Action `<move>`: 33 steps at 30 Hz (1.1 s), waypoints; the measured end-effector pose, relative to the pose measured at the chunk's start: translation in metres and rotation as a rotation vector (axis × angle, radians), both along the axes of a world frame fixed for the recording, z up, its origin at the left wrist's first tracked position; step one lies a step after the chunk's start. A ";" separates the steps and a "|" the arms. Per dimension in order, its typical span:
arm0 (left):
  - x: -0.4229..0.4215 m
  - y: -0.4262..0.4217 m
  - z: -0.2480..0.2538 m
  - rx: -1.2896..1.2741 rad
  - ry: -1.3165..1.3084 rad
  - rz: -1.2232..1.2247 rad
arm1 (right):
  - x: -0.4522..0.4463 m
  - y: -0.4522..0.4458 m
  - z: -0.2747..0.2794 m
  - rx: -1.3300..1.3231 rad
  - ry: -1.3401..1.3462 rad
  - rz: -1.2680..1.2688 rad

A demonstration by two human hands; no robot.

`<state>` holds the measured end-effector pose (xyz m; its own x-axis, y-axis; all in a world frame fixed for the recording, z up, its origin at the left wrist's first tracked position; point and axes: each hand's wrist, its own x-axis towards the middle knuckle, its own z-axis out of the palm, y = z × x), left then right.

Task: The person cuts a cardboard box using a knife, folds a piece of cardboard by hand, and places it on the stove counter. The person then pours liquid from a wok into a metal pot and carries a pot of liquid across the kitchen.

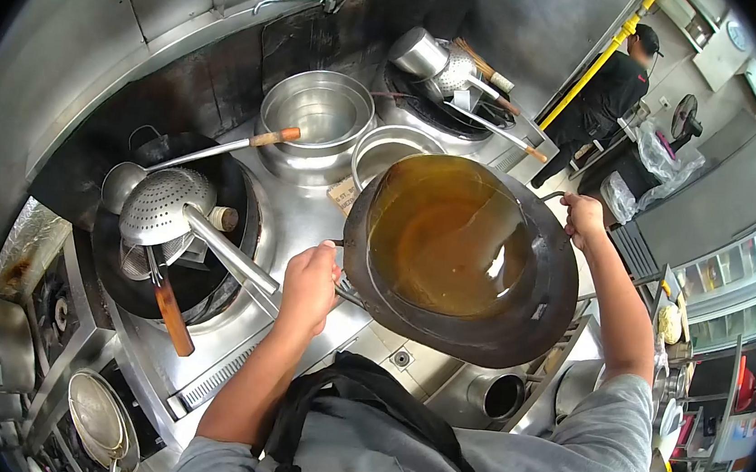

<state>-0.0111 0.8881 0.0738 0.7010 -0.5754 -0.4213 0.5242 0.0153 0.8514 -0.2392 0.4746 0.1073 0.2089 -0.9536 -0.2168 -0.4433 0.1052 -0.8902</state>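
Observation:
Between my two hands hangs a large dark wok, lifted above the steel counter's front edge. Amber-brown oil pools inside it, reaching toward the far rim, so the wok looks tilted away from me. My left hand is closed around its left loop handle. My right hand grips the opposite loop handle at the upper right. Just beyond the wok stands a steel pot, partly hidden by the wok's rim. A larger steel pot sits behind it, with a metal bowl or inner pan at its mouth.
At left, another wok on a burner holds a perforated ladle, a solid ladle and a wooden-handled strainer. A saucepan and more utensils rest on the back burner. A co-worker stands at upper right.

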 end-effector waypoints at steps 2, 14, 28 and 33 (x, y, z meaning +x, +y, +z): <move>-0.001 -0.001 -0.001 0.023 0.029 0.010 | 0.005 -0.002 0.003 -0.008 0.025 0.002; 0.003 0.000 0.000 0.013 0.070 0.034 | 0.023 -0.009 0.010 0.020 0.080 0.028; 0.004 0.001 0.003 -0.059 0.109 0.002 | 0.018 -0.015 0.035 0.000 0.097 0.050; 0.004 0.003 0.005 -0.075 0.132 -0.001 | 0.022 -0.020 0.040 0.011 0.143 0.056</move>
